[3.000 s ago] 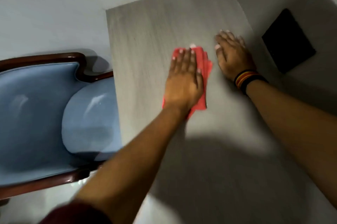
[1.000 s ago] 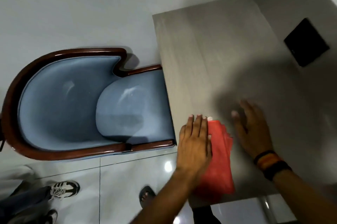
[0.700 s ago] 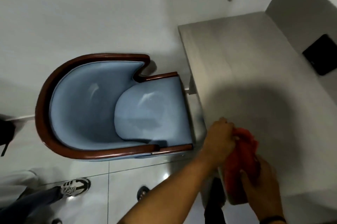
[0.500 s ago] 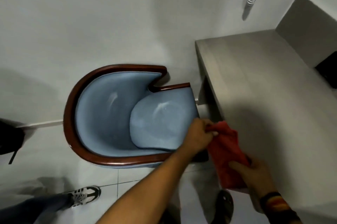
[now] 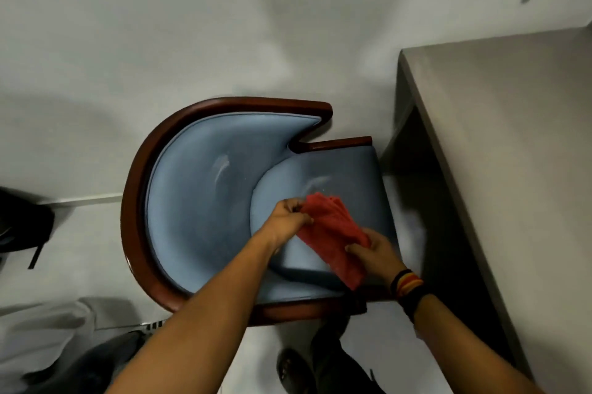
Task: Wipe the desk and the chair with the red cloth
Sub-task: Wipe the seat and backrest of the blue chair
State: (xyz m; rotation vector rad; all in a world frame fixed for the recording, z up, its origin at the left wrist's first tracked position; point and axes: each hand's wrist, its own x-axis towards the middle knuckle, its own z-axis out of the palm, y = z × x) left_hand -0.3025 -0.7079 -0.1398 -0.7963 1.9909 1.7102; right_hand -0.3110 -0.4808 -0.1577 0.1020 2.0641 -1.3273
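Note:
The red cloth (image 5: 333, 230) is stretched between both hands just above the blue seat cushion of the chair (image 5: 205, 188), which has a curved dark wooden frame. My left hand (image 5: 288, 217) pinches the cloth's upper left end. My right hand (image 5: 374, 249), with striped bands on its wrist, grips the lower right end. The grey desk (image 5: 512, 137) stands to the right of the chair, with nothing on the part in view.
A white wall runs behind the chair. Another person's leg and striped shoe (image 5: 150, 326) are at the lower left on the tiled floor. My own feet (image 5: 294, 368) show below the chair. A dark object (image 5: 22, 227) sits at the left edge.
The cloth has left the desk's front edge and come over the chair seat. Both hands now hold it, and my view has swung left, from the desk to the chair.

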